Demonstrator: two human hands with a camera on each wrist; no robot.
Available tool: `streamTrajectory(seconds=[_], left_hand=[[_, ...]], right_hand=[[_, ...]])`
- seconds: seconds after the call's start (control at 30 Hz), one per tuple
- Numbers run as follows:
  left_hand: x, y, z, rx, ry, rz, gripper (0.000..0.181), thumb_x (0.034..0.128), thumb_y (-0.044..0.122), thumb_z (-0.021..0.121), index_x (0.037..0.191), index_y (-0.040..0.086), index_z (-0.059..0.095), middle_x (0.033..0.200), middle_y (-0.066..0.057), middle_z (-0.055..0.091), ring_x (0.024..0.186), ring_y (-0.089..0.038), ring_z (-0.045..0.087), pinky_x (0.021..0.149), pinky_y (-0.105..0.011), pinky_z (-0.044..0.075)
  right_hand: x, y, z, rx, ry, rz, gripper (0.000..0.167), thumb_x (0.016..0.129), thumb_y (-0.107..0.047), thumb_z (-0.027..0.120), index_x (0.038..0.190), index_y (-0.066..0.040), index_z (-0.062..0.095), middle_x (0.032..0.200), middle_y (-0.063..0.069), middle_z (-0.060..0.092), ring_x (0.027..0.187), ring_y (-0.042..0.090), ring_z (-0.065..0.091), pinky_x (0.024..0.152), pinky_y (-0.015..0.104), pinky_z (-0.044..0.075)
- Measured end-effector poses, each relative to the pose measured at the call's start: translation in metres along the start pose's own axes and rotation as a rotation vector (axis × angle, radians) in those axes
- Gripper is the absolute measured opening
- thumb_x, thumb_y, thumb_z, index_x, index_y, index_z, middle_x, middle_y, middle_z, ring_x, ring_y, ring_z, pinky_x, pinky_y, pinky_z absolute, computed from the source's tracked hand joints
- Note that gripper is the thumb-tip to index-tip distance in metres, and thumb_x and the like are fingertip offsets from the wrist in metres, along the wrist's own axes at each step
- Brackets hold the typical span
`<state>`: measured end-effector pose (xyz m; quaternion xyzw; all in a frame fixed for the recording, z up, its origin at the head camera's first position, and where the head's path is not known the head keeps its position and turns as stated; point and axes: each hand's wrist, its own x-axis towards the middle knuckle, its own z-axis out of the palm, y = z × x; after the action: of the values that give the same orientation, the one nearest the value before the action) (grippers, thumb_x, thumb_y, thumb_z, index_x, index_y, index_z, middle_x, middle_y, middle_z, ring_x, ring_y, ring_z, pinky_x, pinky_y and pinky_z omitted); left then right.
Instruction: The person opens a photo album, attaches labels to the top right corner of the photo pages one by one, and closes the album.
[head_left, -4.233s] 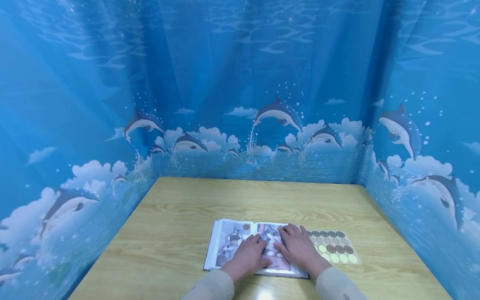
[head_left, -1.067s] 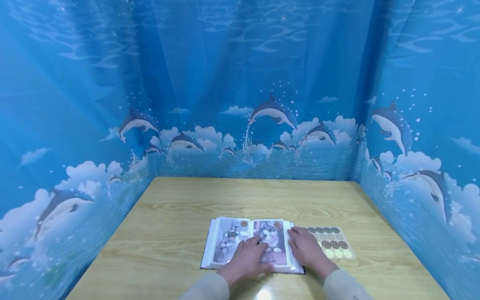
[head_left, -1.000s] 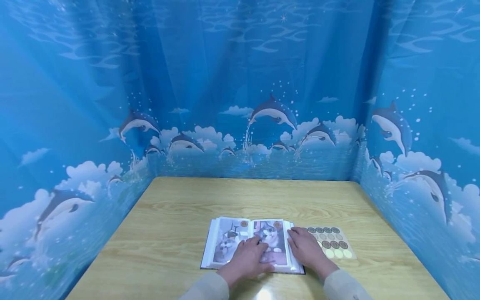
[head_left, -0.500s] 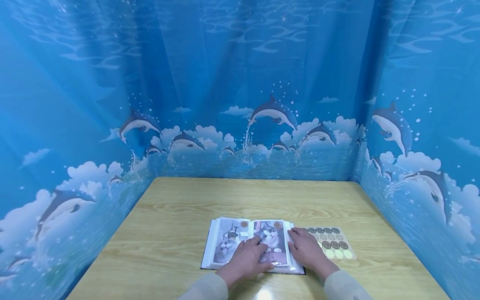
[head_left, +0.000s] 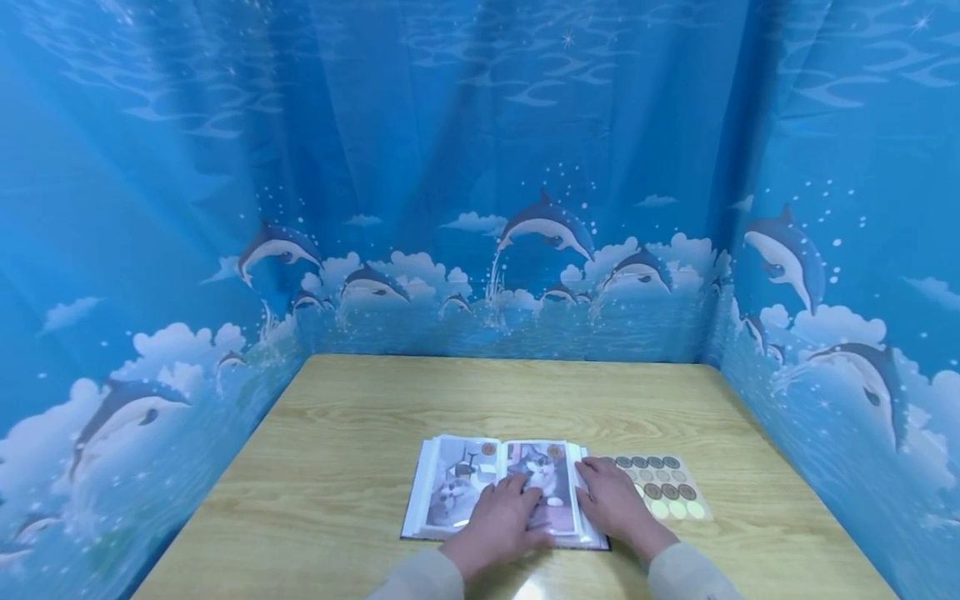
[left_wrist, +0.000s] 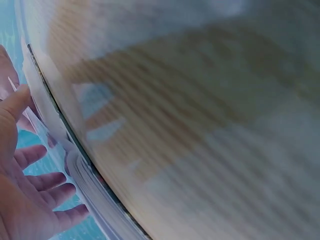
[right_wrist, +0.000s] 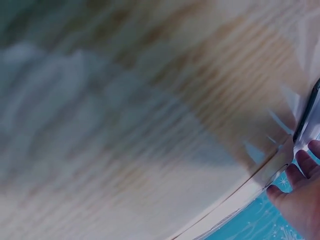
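Observation:
An album [head_left: 453, 492] with cat pictures lies spread on the wooden table in the head view. My left hand [head_left: 501, 523] is over its right page near the spine, fingers extended and slightly spread. My right hand [head_left: 617, 502] rests at the album's right edge, fingers pointing up and left. In the left wrist view, the left hand [left_wrist: 30, 200] has its fingers spread beside the album's page stack [left_wrist: 95, 195]. The right wrist view shows the right hand [right_wrist: 302, 200] with fingertips near the album's edge [right_wrist: 240, 200].
A sheet of round coin-like stickers [head_left: 675, 492] lies on the table [head_left: 337, 417], just right of my right hand and partly hidden by it. Blue curtains [head_left: 420, 167] printed with dolphins stand behind the table and along both sides.
Compared with several seconds ago, my right hand has moved off the right page to the album's edge. In the last half second my left hand has shifted slightly right.

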<state>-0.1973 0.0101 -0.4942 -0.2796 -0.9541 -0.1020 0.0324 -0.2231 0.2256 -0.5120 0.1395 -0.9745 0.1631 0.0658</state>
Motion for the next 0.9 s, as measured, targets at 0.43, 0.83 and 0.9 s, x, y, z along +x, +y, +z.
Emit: streamTrajectory(seconds=[0.43, 0.83, 0.9], left_hand=[[-0.003, -0.004, 0.0, -0.019, 0.03, 0.047, 0.048, 0.0927, 0.052, 0.062, 0.127, 0.019, 0.065, 0.13, -0.008, 0.062, 0.12, -0.024, 0.057, 0.101, -0.042, 0.047], [-0.011, -0.012, -0.006, -0.049, 0.098, 0.115, 0.03, 0.1, 0.038, 0.057, 0.117, 0.016, 0.07, 0.108, 0.003, 0.068, 0.098, -0.012, 0.064, 0.085, -0.029, 0.054], [-0.012, -0.014, -0.007, -0.074, 0.102, 0.107, 0.028, 0.1004, 0.035, 0.056, 0.117, 0.017, 0.07, 0.107, 0.004, 0.069, 0.096, -0.012, 0.064, 0.084, -0.029, 0.054]], right_hand=[[-0.002, 0.0, -0.001, 0.008, 0.017, -0.042, 0.046, 0.094, -0.02, 0.064, 0.133, 0.003, 0.057, 0.138, 0.024, 0.054, 0.129, 0.045, 0.046, 0.109, 0.063, 0.031], [-0.004, 0.0, 0.0, 0.02, 0.008, -0.04, 0.045, 0.096, -0.023, 0.063, 0.132, 0.003, 0.058, 0.138, 0.022, 0.054, 0.129, 0.047, 0.045, 0.108, 0.067, 0.03], [-0.005, -0.001, 0.001, 0.02, 0.013, -0.043, 0.045, 0.096, -0.023, 0.063, 0.132, 0.003, 0.058, 0.138, 0.022, 0.055, 0.129, 0.047, 0.046, 0.107, 0.067, 0.03]])
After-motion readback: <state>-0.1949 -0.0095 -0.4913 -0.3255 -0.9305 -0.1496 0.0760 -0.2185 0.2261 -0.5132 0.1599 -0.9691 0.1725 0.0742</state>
